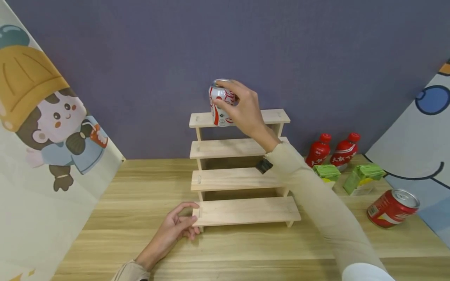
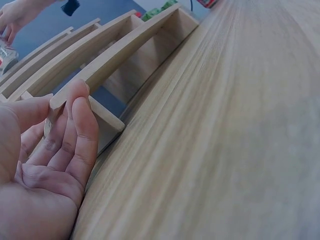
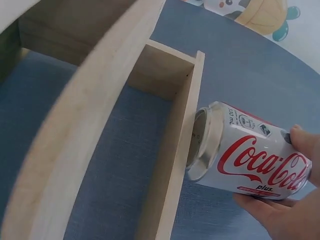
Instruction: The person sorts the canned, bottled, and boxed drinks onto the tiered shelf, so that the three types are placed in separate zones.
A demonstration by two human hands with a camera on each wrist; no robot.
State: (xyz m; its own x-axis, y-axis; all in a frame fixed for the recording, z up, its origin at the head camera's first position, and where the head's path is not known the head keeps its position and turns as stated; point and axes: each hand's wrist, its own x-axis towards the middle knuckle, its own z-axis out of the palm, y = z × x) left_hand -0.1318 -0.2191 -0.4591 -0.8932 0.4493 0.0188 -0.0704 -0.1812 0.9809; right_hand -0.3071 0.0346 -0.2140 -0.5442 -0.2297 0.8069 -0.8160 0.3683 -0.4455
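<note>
A white and red Coca-Cola can (image 1: pixel 218 107) stands nearly upright at the top board of a four-tier wooden step rack (image 1: pixel 246 211). My right hand (image 1: pixel 245 107) grips the can around its upper part, with the thumb on the near side. In the right wrist view, the silver base of the can (image 3: pixel 250 155) is right at the top board's edge. Down at the lowest board, my left hand (image 1: pixel 177 226) pinches its left end. The left wrist view has the thumb and fingertips on either side of that board's corner (image 2: pixel 60 100).
To the right of the rack are two red bottles (image 1: pixel 319 150), two green-topped cartons (image 1: pixel 363 178) and a red can (image 1: pixel 393 208). A grey-blue wall (image 1: pixel 158 78) rises behind the wooden table (image 1: pixel 147 187). Cartoon-printed panels (image 1: pixel 31 210) flank both sides.
</note>
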